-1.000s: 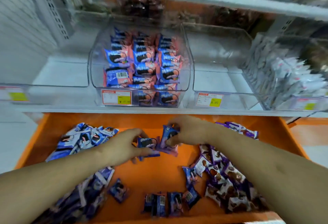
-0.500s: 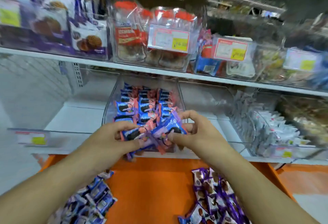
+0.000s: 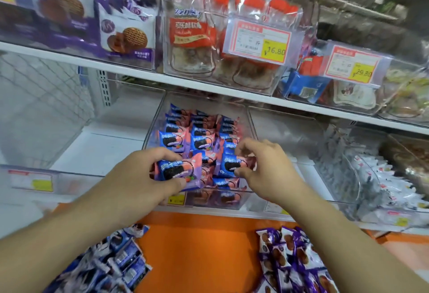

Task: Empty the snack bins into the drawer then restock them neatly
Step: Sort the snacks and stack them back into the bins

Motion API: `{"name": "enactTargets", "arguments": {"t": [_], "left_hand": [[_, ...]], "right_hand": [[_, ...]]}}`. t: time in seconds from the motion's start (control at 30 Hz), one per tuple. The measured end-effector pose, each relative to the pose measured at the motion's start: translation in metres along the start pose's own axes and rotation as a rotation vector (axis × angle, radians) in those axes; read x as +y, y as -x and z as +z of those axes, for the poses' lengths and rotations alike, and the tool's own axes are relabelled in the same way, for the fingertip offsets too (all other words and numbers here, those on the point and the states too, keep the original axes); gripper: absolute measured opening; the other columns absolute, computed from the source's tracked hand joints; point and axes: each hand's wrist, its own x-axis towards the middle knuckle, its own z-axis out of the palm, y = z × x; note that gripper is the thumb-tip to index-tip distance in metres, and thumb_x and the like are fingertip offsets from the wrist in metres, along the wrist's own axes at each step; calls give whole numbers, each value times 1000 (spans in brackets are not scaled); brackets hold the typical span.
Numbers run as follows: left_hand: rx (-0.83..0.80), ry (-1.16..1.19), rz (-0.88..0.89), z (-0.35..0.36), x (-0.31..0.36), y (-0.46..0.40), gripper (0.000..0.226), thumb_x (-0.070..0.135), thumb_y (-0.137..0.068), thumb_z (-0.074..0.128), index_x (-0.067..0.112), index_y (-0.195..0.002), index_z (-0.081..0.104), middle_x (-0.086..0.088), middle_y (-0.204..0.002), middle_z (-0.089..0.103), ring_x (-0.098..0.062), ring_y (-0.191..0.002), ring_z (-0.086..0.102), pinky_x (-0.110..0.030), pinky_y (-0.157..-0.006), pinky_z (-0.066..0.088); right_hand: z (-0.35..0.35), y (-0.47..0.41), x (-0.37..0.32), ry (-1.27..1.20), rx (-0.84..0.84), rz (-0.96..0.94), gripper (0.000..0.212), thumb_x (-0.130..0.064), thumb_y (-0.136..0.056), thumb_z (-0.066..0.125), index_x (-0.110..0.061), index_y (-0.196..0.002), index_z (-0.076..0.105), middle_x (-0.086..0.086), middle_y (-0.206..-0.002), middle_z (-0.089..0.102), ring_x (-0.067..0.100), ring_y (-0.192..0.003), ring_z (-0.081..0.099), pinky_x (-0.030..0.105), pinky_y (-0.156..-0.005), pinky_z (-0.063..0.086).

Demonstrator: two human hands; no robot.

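A clear snack bin (image 3: 246,116) on the lower shelf holds neat rows of blue-and-pink cookie packets (image 3: 199,140). My left hand (image 3: 141,174) grips one such packet (image 3: 177,169) over the bin's front left. My right hand (image 3: 267,168) pinches another packet (image 3: 232,164) between thumb and fingers at the bin's front right. Below, the orange drawer (image 3: 197,253) lies open with a pile of blue packets (image 3: 116,260) at its left and purple packets (image 3: 292,262) at its right.
Empty clear bins stand left (image 3: 46,116) and right (image 3: 290,135) of the filled one. A bin of white packets (image 3: 383,176) sits further right. The upper shelf (image 3: 209,88) carries bins of biscuits and jars with price tags (image 3: 257,41).
Both hands lifted packets out of the drawer up to the bin. They have since parted, each lowering its packet into the bin's front row. The view tilted upward.
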Motion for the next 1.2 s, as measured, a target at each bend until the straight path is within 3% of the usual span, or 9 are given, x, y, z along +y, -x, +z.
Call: {"name": "enactTargets", "arguments": {"t": [0.17, 0.47, 0.53, 0.6, 0.67, 0.83, 1.03, 1.1, 1.2], "left_hand": [[-7, 13, -1, -3, -6, 2, 25, 36, -86, 81, 46, -104, 67, 8, -89, 74, -8, -67, 74, -29, -68, 60], [-32, 69, 21, -3, -8, 0, 24, 31, -90, 78, 44, -110, 71, 10, -97, 75, -8, -74, 75, -13, -59, 52], [-38, 40, 48, -1, -7, 1, 24, 33, -90, 79, 45, -110, 70, 18, -106, 70, 3, -82, 71, -6, -61, 48], [-31, -14, 78, 2, -6, 2, 25, 36, -88, 80, 46, -108, 68, 26, -112, 64, 16, -91, 62, -3, -65, 45], [-27, -14, 97, 7, -5, 2, 25, 36, -87, 81, 46, -106, 67, 26, -114, 64, 11, -90, 65, -7, -68, 47], [8, -62, 178, 25, -3, -8, 24, 38, -87, 80, 48, -106, 69, 27, -107, 68, 8, -97, 64, -16, -80, 50], [63, -210, 282, 53, 10, -35, 30, 33, -89, 79, 45, -112, 65, 30, -115, 64, 9, -94, 60, -10, -76, 42], [56, -225, 270, 67, 13, -44, 31, 33, -89, 80, 44, -110, 60, 28, -117, 64, 2, -83, 63, -18, -76, 46], [35, -246, 259, 90, 11, -53, 25, 32, -88, 81, 41, -102, 61, 23, -107, 66, -3, -93, 62, -17, -75, 44]], "right_hand": [[26, 1, 15, 158, 57, -61, 37, -28, -69, 93, -33, -98, 70, -20, -99, 62, 17, -115, 49, 26, -93, 16], [16, 6, 5, 152, -3, -24, 32, -28, -81, 80, -33, -112, 75, -9, -138, 57, 21, -136, 32, 36, -108, 20], [5, 9, -3, 17, 14, -22, 34, -21, -86, 75, -33, -118, 73, -12, -136, 58, 15, -136, 34, 33, -113, 27], [-7, 15, -15, -182, -16, -22, 35, -19, -91, 74, -36, -121, 69, -19, -133, 58, 3, -133, 39, 16, -109, 30], [-15, 22, -27, -372, -103, -14, 32, -28, -94, 75, -40, -123, 67, -24, -130, 60, -8, -127, 45, 7, -102, 32], [-15, 27, -16, -247, -26, -9, 31, -21, -94, 74, -34, -122, 68, -22, -118, 63, -1, -120, 50, -1, -95, 30], [-20, 24, 14, -232, 117, 149, 27, -17, -94, 72, -30, -116, 67, -16, -116, 66, 5, -112, 55, 23, -97, 42], [-19, 25, 17, -225, 103, 160, 30, -19, -96, 71, -29, -123, 66, -14, -120, 65, 6, -115, 55, 23, -98, 42], [-19, 27, 22, -216, 86, 168, 30, -22, -98, 69, -29, -128, 66, -14, -126, 64, 3, -115, 52, 20, -96, 38]]}}
